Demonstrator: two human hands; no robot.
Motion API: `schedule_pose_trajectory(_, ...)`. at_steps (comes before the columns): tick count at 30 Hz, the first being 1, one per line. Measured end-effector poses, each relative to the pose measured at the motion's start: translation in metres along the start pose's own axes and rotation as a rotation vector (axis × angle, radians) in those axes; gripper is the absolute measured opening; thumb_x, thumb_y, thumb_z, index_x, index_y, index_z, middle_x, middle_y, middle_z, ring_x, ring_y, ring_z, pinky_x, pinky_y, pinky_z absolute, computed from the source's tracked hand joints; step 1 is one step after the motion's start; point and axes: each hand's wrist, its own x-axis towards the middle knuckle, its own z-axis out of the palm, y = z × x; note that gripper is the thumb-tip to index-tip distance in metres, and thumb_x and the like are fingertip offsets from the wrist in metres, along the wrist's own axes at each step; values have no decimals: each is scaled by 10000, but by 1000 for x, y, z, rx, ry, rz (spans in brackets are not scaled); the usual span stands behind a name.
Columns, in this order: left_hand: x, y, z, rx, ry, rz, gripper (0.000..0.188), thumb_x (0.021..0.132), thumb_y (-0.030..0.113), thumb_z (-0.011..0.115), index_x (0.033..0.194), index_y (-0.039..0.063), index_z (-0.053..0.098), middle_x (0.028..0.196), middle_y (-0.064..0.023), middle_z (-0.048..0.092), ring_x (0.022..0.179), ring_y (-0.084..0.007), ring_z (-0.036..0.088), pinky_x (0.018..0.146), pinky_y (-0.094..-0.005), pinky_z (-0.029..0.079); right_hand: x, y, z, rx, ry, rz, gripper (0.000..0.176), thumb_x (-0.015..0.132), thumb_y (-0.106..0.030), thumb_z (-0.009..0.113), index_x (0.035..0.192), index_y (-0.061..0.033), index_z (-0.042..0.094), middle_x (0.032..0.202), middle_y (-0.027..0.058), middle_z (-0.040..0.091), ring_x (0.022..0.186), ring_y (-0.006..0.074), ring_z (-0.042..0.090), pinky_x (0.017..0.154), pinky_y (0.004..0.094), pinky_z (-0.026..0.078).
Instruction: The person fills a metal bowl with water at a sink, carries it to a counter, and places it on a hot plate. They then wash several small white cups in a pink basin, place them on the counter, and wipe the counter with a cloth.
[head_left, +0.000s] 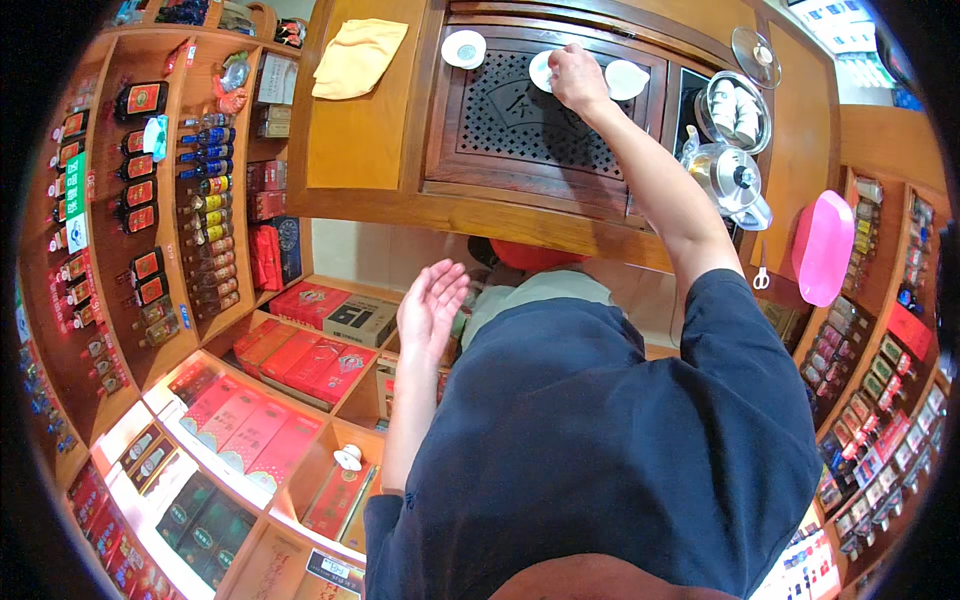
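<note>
My right hand (579, 79) reaches over the wooden tea tray (480, 169), its fingers bent together at the rim of a small white bowl (540, 71). The hand covers part of that bowl, and whether the fingertips grip anything is hidden. Just right of the hand sits a white spouted pitcher (625, 80). A white tea strainer (464, 50) rests at the tray's far left corner. My left hand (433, 306) hangs below the table's front edge, palm turned up, fingers apart, with nothing in it.
Right of the tray stand a glass kettle (724, 180) and a pot of white cups (733, 112), with a glass lid (756, 58) beyond. Scissors (762, 276) and a pink plastic basin (825, 247) lie nearer. A yellow cloth (360, 58) is at left. Shelves (259, 330) of boxes flank me.
</note>
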Motion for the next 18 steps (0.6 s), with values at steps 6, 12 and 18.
schedule_pose_trajectory(6, -5, -13, -39, -105, 95, 12, 368, 1055, 300, 464, 1233, -1, 580, 1175, -169, 664, 1054, -276, 651, 943, -397, 538, 2, -5, -30, -71, -41, 48, 322, 839, -270, 688, 1120, -114, 703, 1225, 145, 626, 1191, 345, 565, 1015, 458, 481)
schedule_pose_trajectory(12, -2, -13, -43, -126, 72, 26, 345, 1054, 281, 462, 1217, 2, 583, 1159, -159, 661, 1058, -285, 644, 920, -399, 546, -2, 36, -84, -409, -376, 310, 798, 694, -318, 828, 1422, -224, 514, 1384, 156, 552, 1313, 384, 489, 1081, 470, 457)
schedule_pose_trajectory(18, -1, -16, -43, -108, 38, 30, 355, 1046, 299, 485, 1212, 4, 591, 1147, -159, 668, 1029, -265, 652, 903, -386, 542, 10, 45, -89, -331, -278, 294, 690, 689, -237, 834, 1291, -72, 539, 1229, 208, 622, 1164, 388, 610, 973, 448, 526)
